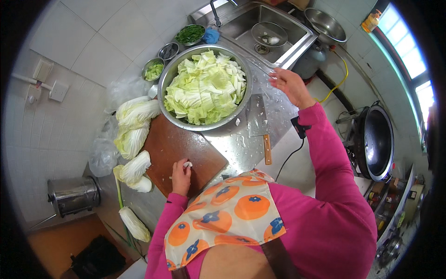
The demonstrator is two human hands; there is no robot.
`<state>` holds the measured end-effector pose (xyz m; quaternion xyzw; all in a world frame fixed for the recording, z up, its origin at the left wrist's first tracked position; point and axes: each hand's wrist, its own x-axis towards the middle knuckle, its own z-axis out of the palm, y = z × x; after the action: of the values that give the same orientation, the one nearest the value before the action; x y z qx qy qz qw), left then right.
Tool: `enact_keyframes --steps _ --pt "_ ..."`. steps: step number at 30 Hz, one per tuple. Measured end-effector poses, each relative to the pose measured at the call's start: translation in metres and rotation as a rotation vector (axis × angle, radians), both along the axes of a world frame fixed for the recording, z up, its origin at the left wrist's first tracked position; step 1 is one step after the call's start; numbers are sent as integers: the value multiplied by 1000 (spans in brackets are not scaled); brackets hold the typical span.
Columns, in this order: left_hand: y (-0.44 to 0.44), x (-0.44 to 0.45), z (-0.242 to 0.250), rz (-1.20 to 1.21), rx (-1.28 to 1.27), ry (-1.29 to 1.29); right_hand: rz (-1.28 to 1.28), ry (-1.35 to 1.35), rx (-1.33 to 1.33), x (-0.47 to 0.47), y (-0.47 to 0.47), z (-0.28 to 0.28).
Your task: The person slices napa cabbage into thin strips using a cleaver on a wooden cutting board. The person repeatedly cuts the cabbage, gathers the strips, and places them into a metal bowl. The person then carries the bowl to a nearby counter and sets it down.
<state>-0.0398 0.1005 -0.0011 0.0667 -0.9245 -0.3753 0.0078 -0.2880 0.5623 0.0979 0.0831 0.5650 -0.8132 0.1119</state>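
My left hand is over the brown cutting board, a small white scrap, seemingly cabbage, pinched at its fingertips. Up by the sink's near corner, my right hand is raised with nothing in it and its fingers apart. Between them stands a large steel basin, heaped with cut napa cabbage and overlapping the board's far edge. A cleaver with a wooden handle lies flat on the wet steel counter, right of the board.
Napa cabbage pieces and a smaller cabbage half lie left of the board. Small bowls, one with chopped greens, line the wall. A steel sink holds a strainer. A wok sits at the right.
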Motion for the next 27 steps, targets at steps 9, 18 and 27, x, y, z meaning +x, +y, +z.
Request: enact_keyframes --steps 9,18,27 --pt "0 -4 4 -247 -182 109 512 127 756 75 -77 -57" --pt "-3 -2 -7 -107 -57 60 380 779 1335 81 -128 -138" --pt "-3 -23 41 18 333 -306 653 506 1249 87 -119 -103"
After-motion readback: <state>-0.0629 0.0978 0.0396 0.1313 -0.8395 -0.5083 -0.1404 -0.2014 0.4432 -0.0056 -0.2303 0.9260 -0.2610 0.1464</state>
